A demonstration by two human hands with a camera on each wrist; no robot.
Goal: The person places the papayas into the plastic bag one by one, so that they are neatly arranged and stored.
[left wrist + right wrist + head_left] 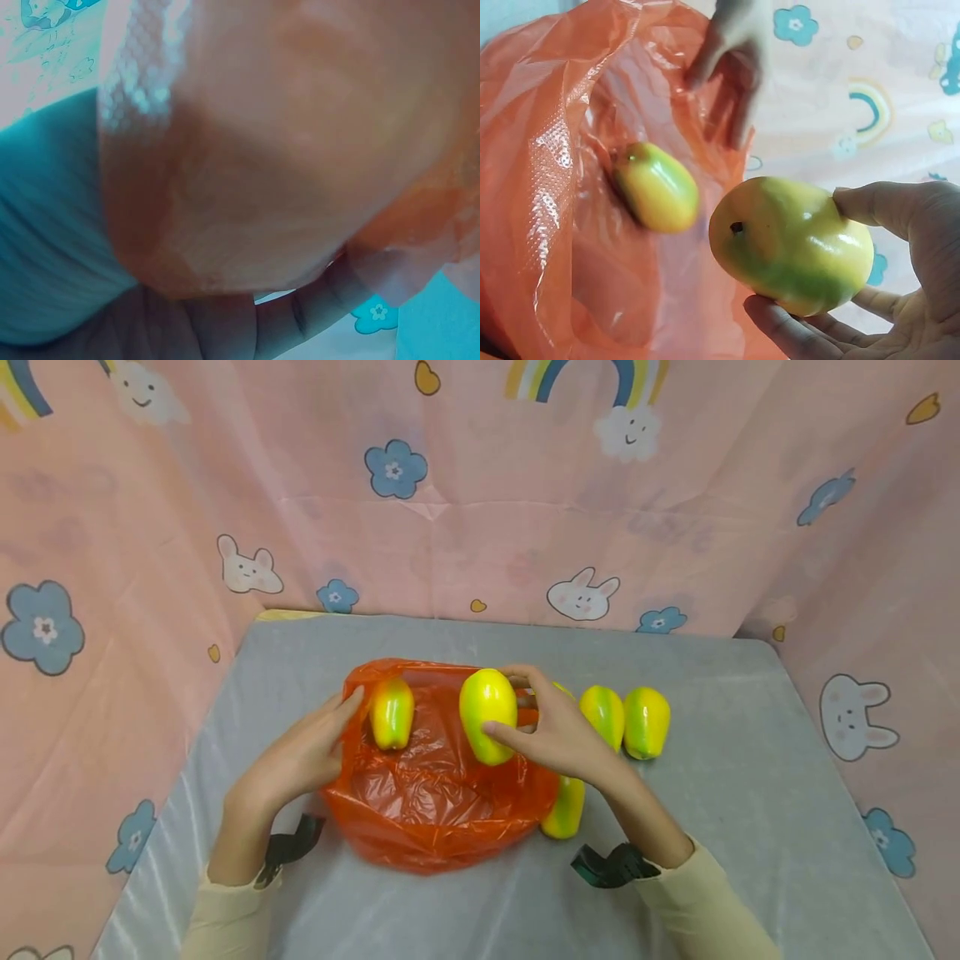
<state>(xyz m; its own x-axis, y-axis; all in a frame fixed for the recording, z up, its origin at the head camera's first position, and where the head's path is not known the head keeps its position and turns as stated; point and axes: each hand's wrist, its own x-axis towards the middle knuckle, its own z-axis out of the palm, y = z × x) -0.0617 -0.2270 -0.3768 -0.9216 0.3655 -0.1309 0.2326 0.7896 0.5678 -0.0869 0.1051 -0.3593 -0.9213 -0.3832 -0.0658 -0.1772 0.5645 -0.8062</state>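
In the head view, my right hand [558, 727] holds a yellow-green mango [487, 714] above the right part of a red plastic bag [442, 839]. The right wrist view shows the thumb on one side of this mango [791, 244] and fingers on the other. Another mango [392, 714] lies inside the bag, apart from the held one. My left hand [303, 752] touches the bag's left rim with fairly straight fingers. Bag film [262, 150] fills most of the left wrist view and hides part of that hand.
Two mangoes, one nearer [602, 717] and one farther right [647, 722], lie right of the bag. Another mango [564, 810] sits against its right side, and one more is mostly hidden behind my right hand. A pink patterned curtain [480, 527] surrounds the grey-covered table [750, 827].
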